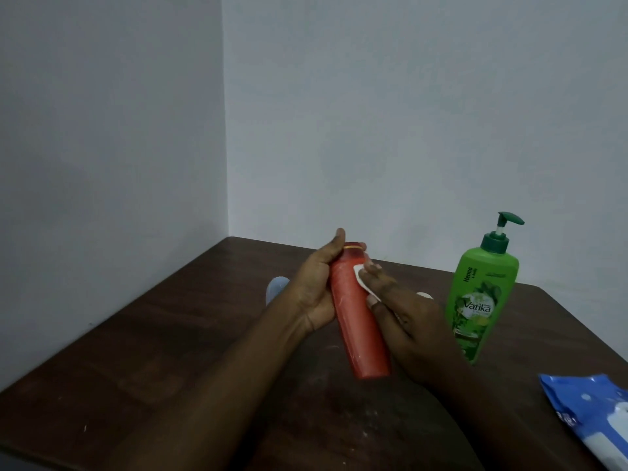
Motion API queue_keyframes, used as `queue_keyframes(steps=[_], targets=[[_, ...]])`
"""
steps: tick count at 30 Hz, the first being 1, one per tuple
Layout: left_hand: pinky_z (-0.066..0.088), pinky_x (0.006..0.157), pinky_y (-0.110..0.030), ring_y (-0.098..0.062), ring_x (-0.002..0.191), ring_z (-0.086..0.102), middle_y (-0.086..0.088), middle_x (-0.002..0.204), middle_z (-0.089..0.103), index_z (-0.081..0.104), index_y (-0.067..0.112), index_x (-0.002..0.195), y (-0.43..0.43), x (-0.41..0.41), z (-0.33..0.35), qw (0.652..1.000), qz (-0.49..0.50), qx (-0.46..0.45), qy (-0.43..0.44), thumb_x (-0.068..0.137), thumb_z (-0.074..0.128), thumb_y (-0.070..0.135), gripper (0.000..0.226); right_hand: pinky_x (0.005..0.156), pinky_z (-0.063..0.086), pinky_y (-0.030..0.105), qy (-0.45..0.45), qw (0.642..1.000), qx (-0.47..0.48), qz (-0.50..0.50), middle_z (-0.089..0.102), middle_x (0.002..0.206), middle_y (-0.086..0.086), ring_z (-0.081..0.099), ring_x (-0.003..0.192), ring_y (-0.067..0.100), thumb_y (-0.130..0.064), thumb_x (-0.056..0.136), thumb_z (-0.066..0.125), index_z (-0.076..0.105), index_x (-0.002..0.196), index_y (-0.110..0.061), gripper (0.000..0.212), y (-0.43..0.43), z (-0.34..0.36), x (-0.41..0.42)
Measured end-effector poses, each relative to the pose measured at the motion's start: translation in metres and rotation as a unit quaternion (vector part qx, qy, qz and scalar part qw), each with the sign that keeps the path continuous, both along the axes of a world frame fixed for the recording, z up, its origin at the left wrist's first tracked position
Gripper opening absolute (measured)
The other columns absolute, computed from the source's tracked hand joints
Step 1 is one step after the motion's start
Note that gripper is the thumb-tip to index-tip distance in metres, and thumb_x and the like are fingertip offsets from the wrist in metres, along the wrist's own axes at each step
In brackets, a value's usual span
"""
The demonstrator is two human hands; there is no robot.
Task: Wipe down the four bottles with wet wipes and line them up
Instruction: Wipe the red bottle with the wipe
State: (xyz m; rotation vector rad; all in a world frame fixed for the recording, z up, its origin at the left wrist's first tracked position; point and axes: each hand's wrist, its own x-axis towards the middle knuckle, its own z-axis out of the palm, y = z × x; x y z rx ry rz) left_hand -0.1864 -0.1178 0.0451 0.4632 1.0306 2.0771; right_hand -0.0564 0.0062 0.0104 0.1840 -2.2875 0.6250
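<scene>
My left hand (314,290) grips a long red bottle (356,324) near its cap end and holds it tilted above the table. My right hand (404,314) presses a white wet wipe (463,282) against the bottle's right side, with the wipe mostly hidden under the fingers. A green pump bottle (482,294) stands upright to the right. A pale blue bottle (276,288) shows partly behind my left wrist. A small white object (424,295) peeks out behind my right hand; I cannot tell what it is.
A blue and white wet-wipe pack (591,413) lies at the table's right front edge. The dark wooden table (136,351) sits in a corner between two grey walls.
</scene>
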Motion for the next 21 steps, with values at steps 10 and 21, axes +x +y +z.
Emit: queue_keyframes(steps=[10,21], targets=[[0.057,0.089,-0.046,-0.03,0.091,0.068,-0.014,0.101,0.07,0.053,0.008,0.122,-0.006,-0.012,0.001,0.999,0.012,0.034,0.005,0.095,0.063,0.056,0.056,0.121,0.031,0.022,-0.023,0.995,0.086,0.052,0.045,0.154,-0.014,0.036,0.147,-0.001,-0.013,0.097,0.06,0.058,0.145,-0.023,0.049,-0.002,0.001,0.001],[0.056,0.09,-0.04,-0.025,0.095,0.07,-0.011,0.106,0.073,0.063,0.007,0.128,-0.011,-0.011,0.002,0.998,-0.058,0.025,0.03,0.099,0.042,0.069,0.072,0.112,0.048,0.043,0.034,0.968,0.247,0.015,0.049,0.155,0.005,0.042,0.147,0.017,-0.027,0.101,0.046,0.053,0.148,-0.014,0.05,0.007,0.033,-0.01]])
